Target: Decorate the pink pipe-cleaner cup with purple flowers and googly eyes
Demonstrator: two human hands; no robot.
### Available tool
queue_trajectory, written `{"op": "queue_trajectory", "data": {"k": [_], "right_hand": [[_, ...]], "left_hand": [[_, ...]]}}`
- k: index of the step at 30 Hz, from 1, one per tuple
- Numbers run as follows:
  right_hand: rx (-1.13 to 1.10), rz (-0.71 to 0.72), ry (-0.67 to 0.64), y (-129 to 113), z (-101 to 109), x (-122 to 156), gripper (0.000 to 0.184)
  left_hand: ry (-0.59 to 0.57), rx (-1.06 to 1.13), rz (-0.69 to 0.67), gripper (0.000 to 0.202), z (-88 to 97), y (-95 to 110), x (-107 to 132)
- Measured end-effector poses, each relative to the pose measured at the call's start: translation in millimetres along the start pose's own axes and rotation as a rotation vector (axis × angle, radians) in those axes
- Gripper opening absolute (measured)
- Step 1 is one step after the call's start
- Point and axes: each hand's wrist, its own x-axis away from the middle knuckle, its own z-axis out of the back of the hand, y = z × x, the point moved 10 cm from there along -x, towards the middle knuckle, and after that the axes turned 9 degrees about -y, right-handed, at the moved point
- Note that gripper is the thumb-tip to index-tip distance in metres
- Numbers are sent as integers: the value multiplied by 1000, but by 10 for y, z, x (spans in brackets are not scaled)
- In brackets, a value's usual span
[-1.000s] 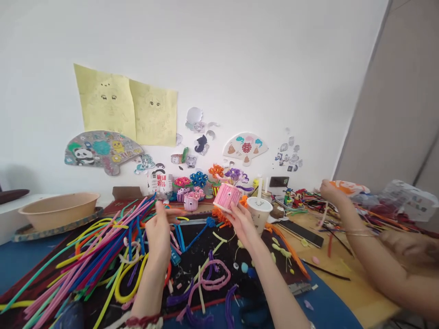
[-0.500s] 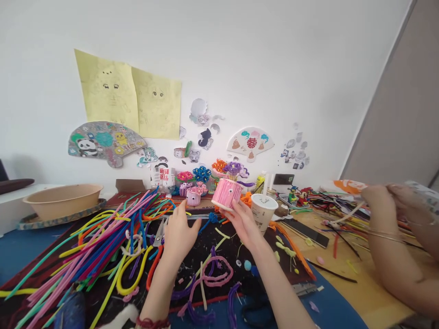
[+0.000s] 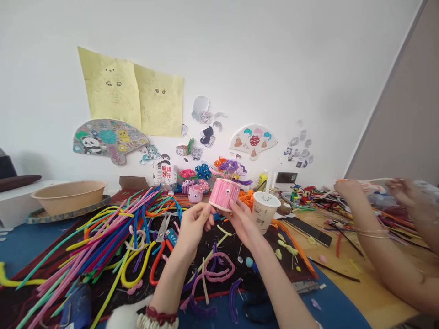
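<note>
A pink striped pot (image 3: 224,193) made of pipe cleaners, with a small googly eye on its side, is held tilted above the table. Purple and orange pipe-cleaner flowers (image 3: 233,168) rise from it. My right hand (image 3: 243,223) grips it from the lower right. With curled fingers, my left hand (image 3: 195,225) pinches at the pot's lower left rim. Behind the left hand stands a smaller pink pot (image 3: 195,194) with pink flowers. Scissors with red handles (image 3: 163,230) lie open left of my left hand.
Many coloured pipe cleaners (image 3: 92,242) spread over the left side. A lidded paper cup (image 3: 265,212) stands close by my right hand, and a phone (image 3: 310,231) lies beyond it. At the right, another person's hands (image 3: 350,189) hold a pale strip. A tan basin (image 3: 70,197) is at the left.
My left hand has moved from near the smaller pot to the held pot's lower left rim, its fingers closing. The scissors now show more fully. The other person's hands have moved apart.
</note>
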Motion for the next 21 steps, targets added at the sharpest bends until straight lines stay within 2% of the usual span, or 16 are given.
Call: {"op": "queue_trajectory", "data": {"k": [3,6,8,9,11,15,19,21], "right_hand": [[-17,9,22,-8,66,-4,38],[-33,6,29,-13,120,-13,39],[-41,-1,27,-6,138,-19,40],[-44,-6,24,0,140,-21,41],[-44,-11,20,14,133,-19,42],[-24,-11,4,36,78,-4,39],[7,-1,-37,27,-6,2,36],[22,3,-50,19,-28,0,33]], "left_hand": [[253,104,-119,29,431,79,50],[545,122,-207,30,848,117,206],[637,55,-185,29,944,99,269],[634,-1,-150,27,925,82,266],[543,-131,-61,23,779,39,201],[259,-291,29,29,323,-29,50],[-14,-220,53,13,-42,-63,-6],[-109,-107,49,22,-138,-42,5]]}}
